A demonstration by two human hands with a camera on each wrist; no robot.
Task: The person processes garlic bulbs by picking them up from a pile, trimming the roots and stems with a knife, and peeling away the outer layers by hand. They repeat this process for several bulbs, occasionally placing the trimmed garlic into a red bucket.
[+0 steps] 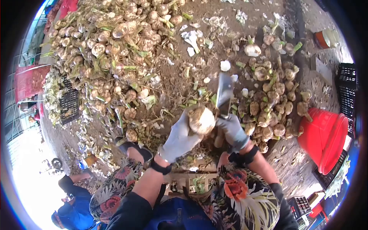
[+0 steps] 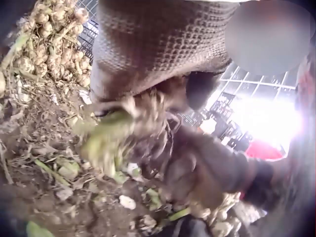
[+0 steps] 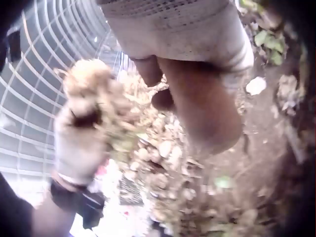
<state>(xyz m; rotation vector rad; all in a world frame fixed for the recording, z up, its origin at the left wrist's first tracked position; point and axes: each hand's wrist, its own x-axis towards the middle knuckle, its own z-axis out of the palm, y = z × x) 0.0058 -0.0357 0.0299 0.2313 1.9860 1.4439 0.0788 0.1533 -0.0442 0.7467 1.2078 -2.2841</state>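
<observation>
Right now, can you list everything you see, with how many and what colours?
Held bulb: one, cream, in the left hand
Knife: one, grey blade, in the right hand
Big bulb pile: many, tan, upper left
Smaller bulb group: many, tan, centre right
Scraps: many, white and green, on the ground
Crates: several, black, left and right
Bucket: one, red, right
Container: one, orange, upper right
Other person: one, blue clothing, lower left
Small edge things: uncounted, mixed colours, too unclear to name
Trousers: one pair, dark with flowers, bottom
Wristbands: two, black, on the wrists
Left hand: one, pale glove, around the bulb
Right hand: one, pale glove, around the knife handle
</observation>
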